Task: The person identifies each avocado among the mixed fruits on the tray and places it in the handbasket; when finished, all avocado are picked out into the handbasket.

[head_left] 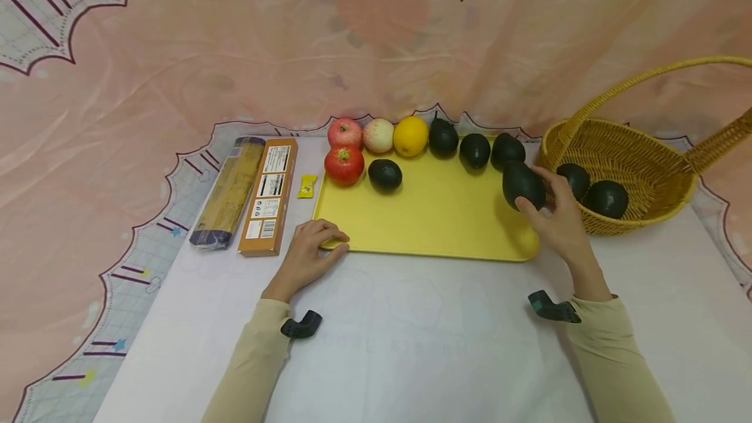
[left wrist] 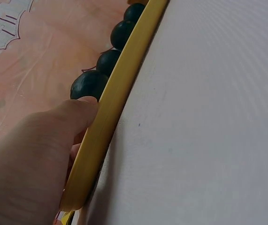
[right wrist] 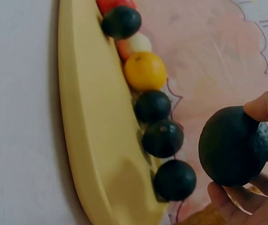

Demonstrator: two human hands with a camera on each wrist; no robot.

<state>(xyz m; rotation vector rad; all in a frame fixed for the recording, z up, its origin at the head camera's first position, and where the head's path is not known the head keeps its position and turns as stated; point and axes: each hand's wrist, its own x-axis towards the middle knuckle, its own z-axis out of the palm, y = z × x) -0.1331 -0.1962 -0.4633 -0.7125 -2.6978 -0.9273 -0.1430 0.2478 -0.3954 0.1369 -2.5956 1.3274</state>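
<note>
My right hand (head_left: 561, 217) holds a dark green avocado (head_left: 523, 186) between thumb and fingers, above the right end of a yellow tray (head_left: 435, 227). In the right wrist view the same avocado (right wrist: 232, 145) shows the thumb on top and fingertips beneath. My left hand (head_left: 308, 250) rests on the tray's near left corner, its thumb lying at the rim (left wrist: 106, 112) in the left wrist view. Three avocados (head_left: 474, 151) line the tray's back right. Another avocado (head_left: 384, 175) lies beside a tomato (head_left: 344, 165). Behind are a red apple (head_left: 344, 132), a pale apple (head_left: 378, 136) and an orange (head_left: 410, 136).
A wicker basket (head_left: 675, 207) with a tall handle stands right of the tray, two avocados (head_left: 607, 199) inside. Left of the tray lie a yellow wrapped candy (head_left: 307, 186), an orange-brown box (head_left: 269, 198) and a long clear-wrapped package (head_left: 229, 191). A patterned cloth hangs behind.
</note>
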